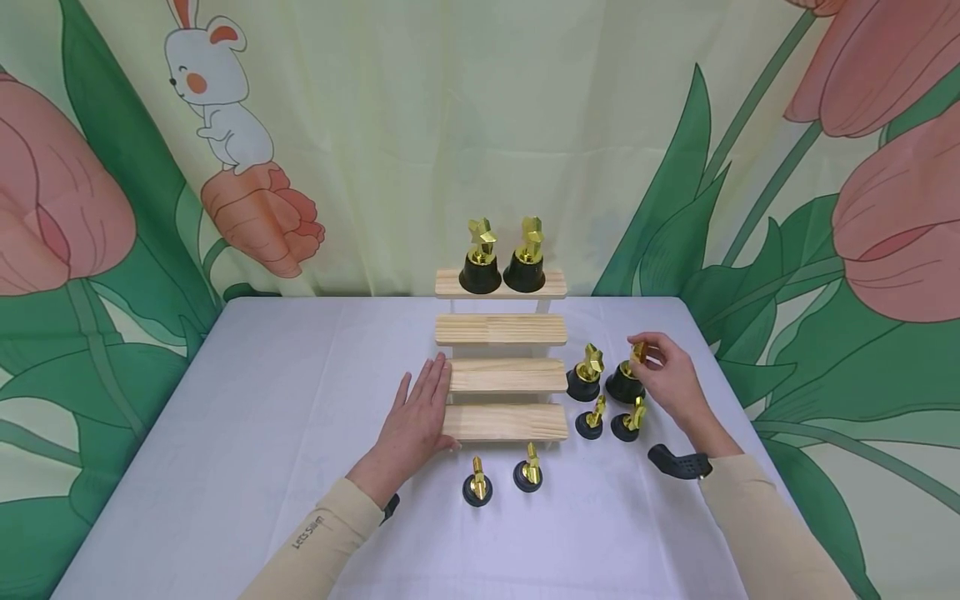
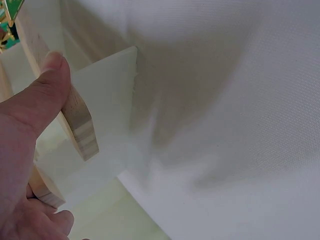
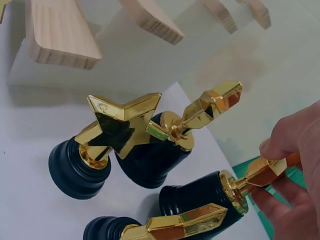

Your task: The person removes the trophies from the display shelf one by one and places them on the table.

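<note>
My right hand [image 1: 670,379] pinches the gold star top of a large trophy [image 1: 622,385] with a black base, right of a stepped wooden display stand [image 1: 506,375]. In the right wrist view, thumb and fingers meet on the star of this trophy [image 3: 200,200], its base close to the table. Beside it stand another large trophy [image 1: 582,383] and two small trophies, one nearer the stand [image 1: 588,425] and one to its right [image 1: 626,427]. Along the stand's left side lies my left hand [image 1: 414,417], fingers straight, thumb [image 2: 52,75] touching a plank's end.
Two large trophies, left [image 1: 480,271] and right [image 1: 524,271], stand on the top plank. Two small trophies, left [image 1: 477,490] and right [image 1: 528,477], stand in front of the stand on the white-covered table [image 1: 262,433]. A printed curtain [image 1: 390,150] hangs behind.
</note>
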Motion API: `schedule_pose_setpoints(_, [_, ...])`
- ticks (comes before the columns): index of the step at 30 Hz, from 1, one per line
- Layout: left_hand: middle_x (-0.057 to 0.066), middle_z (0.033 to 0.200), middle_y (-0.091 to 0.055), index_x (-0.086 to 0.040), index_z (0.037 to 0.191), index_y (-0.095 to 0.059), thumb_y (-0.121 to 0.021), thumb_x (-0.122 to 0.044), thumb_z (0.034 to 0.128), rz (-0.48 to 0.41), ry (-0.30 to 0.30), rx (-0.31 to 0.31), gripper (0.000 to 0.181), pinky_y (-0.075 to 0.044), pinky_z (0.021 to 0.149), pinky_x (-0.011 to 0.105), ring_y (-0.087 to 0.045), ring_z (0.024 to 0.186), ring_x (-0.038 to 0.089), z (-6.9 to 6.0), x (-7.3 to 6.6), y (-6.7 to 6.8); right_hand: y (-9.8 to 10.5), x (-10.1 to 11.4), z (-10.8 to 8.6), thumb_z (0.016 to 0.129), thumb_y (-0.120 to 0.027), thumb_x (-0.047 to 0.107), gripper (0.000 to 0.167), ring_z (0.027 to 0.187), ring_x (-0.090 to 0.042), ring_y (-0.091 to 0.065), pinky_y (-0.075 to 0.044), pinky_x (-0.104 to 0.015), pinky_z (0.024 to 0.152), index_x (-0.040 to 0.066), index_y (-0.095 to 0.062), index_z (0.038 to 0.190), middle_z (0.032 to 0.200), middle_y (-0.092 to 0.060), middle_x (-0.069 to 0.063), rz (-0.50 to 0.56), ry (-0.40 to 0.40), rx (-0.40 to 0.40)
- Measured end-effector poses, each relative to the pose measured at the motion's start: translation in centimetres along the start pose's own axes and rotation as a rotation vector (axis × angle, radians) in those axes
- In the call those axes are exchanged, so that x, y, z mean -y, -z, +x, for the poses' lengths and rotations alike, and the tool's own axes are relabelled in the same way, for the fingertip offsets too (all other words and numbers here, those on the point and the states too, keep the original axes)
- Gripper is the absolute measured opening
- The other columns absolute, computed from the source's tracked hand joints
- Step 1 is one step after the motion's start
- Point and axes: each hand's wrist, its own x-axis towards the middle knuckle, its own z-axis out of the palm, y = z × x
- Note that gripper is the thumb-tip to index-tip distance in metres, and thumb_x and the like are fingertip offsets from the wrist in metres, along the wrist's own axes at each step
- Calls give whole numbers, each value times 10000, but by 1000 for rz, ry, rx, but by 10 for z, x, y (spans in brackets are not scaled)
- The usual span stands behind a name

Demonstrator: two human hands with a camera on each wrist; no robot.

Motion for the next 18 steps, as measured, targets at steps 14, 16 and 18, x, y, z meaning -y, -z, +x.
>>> schedule_pose_setpoints(14, [184, 1656, -151, 33, 1562, -151, -861, -492, 653, 6, -4, 1, 1268, -229, 1217, 549, -225, 1521, 327, -1, 0, 0, -3, -3, -3, 950, -573, 5, 387, 1352, -402, -464, -404, -534, 1102, 8, -496, 1329, 1394, -510, -218, 6, -20, 18])
schedule_pose_setpoints(16, [184, 1657, -148, 33, 1563, -149, -861, -493, 654, 7, -4, 3, 1268, -229, 1218, 549, -224, 1522, 327, -1, 0, 0, -3, -3, -3, 951, -571, 4, 389, 1355, -405, -459, -399, -539, 1104, 5, -493, 1333, 1399, -506, -220, 6, -22, 19])
schedule_pose_setpoints(18, [183, 1658, -145, 32, 1563, -148, -862, -491, 654, 5, -3, 4, 1269, -227, 1218, 549, -222, 1522, 327, -1, 0, 0, -3, -4, -3, 952, -570, 4, 389, 1359, -408, -455, -394, -541, 1107, 5, -491, 1333, 1403, -503, -221, 7, -26, 21])
